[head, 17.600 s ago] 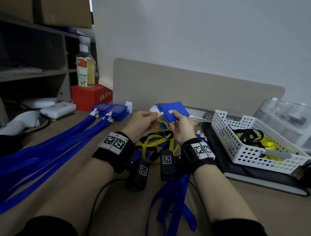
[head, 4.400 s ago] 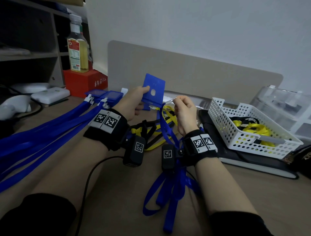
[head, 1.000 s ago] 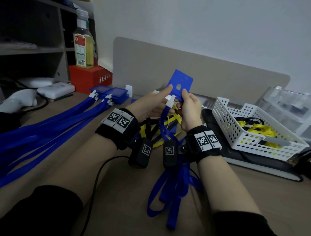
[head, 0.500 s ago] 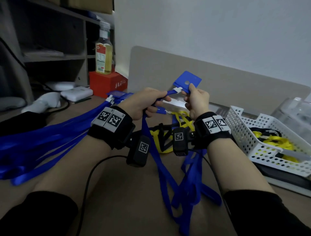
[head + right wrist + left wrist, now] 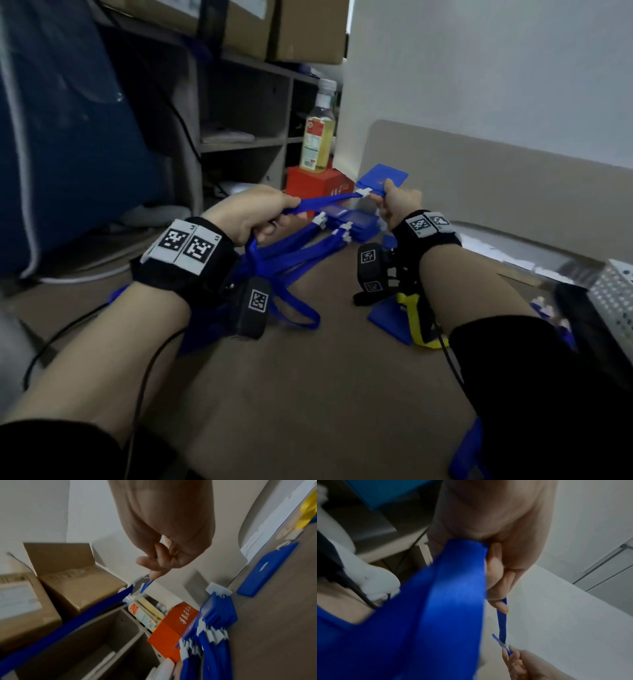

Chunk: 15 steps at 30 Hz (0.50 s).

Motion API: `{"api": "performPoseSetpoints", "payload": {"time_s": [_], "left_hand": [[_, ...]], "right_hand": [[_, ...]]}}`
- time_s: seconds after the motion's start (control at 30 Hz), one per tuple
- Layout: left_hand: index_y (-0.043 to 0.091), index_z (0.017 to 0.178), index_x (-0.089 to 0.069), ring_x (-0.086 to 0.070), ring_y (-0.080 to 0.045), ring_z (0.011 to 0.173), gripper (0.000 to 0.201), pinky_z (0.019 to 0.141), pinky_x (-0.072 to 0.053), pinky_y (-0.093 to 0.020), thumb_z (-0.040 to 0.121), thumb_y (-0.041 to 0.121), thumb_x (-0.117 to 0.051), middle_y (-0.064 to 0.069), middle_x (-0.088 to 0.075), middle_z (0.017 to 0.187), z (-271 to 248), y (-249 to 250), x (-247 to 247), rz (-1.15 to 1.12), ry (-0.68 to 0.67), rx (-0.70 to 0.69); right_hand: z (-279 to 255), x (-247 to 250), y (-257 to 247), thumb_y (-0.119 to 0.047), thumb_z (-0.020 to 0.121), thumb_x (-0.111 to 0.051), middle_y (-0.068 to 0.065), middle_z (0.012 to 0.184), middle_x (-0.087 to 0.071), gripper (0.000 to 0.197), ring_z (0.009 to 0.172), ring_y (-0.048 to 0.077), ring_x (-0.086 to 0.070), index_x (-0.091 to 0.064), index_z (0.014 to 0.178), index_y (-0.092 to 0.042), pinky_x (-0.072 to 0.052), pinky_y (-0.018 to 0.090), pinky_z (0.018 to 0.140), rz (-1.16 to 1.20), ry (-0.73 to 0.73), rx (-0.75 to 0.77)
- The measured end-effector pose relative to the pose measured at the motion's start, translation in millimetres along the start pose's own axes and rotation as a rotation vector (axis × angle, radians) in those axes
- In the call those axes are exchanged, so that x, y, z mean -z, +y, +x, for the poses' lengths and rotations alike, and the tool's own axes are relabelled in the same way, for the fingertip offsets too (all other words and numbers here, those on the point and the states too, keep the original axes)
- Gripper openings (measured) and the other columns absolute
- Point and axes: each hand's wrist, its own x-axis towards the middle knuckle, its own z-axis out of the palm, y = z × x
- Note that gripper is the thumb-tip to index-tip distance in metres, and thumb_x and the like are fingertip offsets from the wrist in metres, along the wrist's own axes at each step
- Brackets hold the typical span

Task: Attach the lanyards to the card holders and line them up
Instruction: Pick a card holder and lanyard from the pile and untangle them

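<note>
both arms: black sleeves pushed up | left hand (image 5: 250, 212) + right hand (image 5: 399, 202) bare | black wrist straps w/ white square-code tags on top | black camera box w/ its own code under each wrist | thin black cable off each

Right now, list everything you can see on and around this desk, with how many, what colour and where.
held card holder: one, blue, raised in the right hand
held lanyard: one, blue, stretched between both hands, white clip at the holder
finished holders: a stack, count unclear, blue, far side of the desk
finished lanyards: several, blue, trailing left from that stack
loose card holder: one, blue, flat by the right wrist
yellow lanyard: at least one, under the right forearm
bottle: one, yellowish, on the red box
red box: one, by the shelf
basket: one, white, far right
cardboard boxes: two, brown, on the shelf
left hand: grips the lanyard
right hand: pinches the holder
</note>
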Motion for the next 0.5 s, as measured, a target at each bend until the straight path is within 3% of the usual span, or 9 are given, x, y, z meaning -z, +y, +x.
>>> {"api": "performPoseSetpoints", "payload": {"time_s": [0.13,0.23,0.3,0.33,0.4,0.43,0.5], "left_hand": [[0.017,0.069,-0.059,-0.020,-0.007,0.032,0.034,0.034,-0.013,-0.012,0.098,0.026,-0.043,0.006,-0.033,0.048,-0.6,-20.8,25.2,0.208,0.105,0.058],[0.012,0.075,-0.062,-0.031,-0.008,0.027,0.026,0.030,-0.019,-0.011,0.096,0.017,-0.047,0.002,-0.043,0.047,-2.4,-33.8,33.5,0.409,0.134,0.069],[0.009,0.083,-0.064,-0.036,-0.009,0.030,0.022,0.030,-0.021,-0.011,0.096,0.015,-0.048,0.000,-0.048,0.051,-3.6,-39.8,37.2,0.522,0.082,0.110],[0.009,0.088,-0.066,-0.038,-0.011,0.036,0.022,0.031,-0.022,-0.011,0.096,0.017,-0.047,-0.001,-0.049,0.056,-3.1,-41.5,40.4,0.581,0.043,0.141],[0.012,0.093,-0.067,-0.037,-0.014,0.045,0.028,0.033,-0.024,-0.012,0.099,0.022,-0.042,-0.001,-0.049,0.063,-1.5,-44.0,49.6,0.658,-0.001,0.190],[0.012,0.093,-0.068,-0.038,-0.015,0.047,0.031,0.036,-0.027,-0.013,0.100,0.025,-0.041,-0.002,-0.051,0.065,-0.4,-44.6,54.8,0.673,-0.008,0.211],[0.013,0.092,-0.067,-0.040,-0.015,0.048,0.033,0.042,-0.032,-0.019,0.100,0.030,-0.040,-0.004,-0.054,0.070,1.5,-46.3,64.6,0.710,-0.002,0.241]], "right_hand": [[16.2,-33.2,19.9,-0.017,0.095,-0.053,0.013,0.057,-0.062,0.026,0.041,0.013,-0.055,-0.047,0.073,-0.006,-0.029,0.018,0.032,-0.145,-0.040,-0.038],[28.8,-46.6,32.2,-0.021,0.096,-0.054,0.015,0.096,-0.068,0.022,0.047,0.013,-0.059,-0.047,0.078,-0.010,-0.040,0.021,0.035,-0.292,-0.083,-0.060],[29.5,-56.5,33.4,-0.019,0.098,-0.050,0.012,0.115,-0.059,0.028,0.061,0.014,-0.060,-0.039,0.073,-0.018,-0.048,0.015,0.041,-0.362,-0.146,-0.034],[27.1,-60.2,33.9,-0.020,0.100,-0.048,0.011,0.114,-0.057,0.030,0.073,0.018,-0.060,-0.036,0.072,-0.019,-0.050,0.014,0.047,-0.431,-0.180,-0.014],[33.3,-65.3,36.4,-0.031,0.103,-0.041,0.009,0.102,-0.058,0.032,0.096,0.026,-0.061,-0.040,0.076,-0.013,-0.054,0.021,0.072,-0.601,-0.188,-0.058],[34.5,-68.2,40.4,-0.036,0.103,-0.037,0.009,0.100,-0.060,0.033,0.100,0.027,-0.061,-0.043,0.083,-0.011,-0.051,0.027,0.082,-0.833,-0.207,0.027],[36.7,-74.0,43.6,-0.039,0.102,-0.038,0.008,0.099,-0.061,0.031,0.094,0.025,-0.061,-0.047,0.090,-0.010,-0.049,0.030,0.086,-1.058,-0.236,0.105]]}}
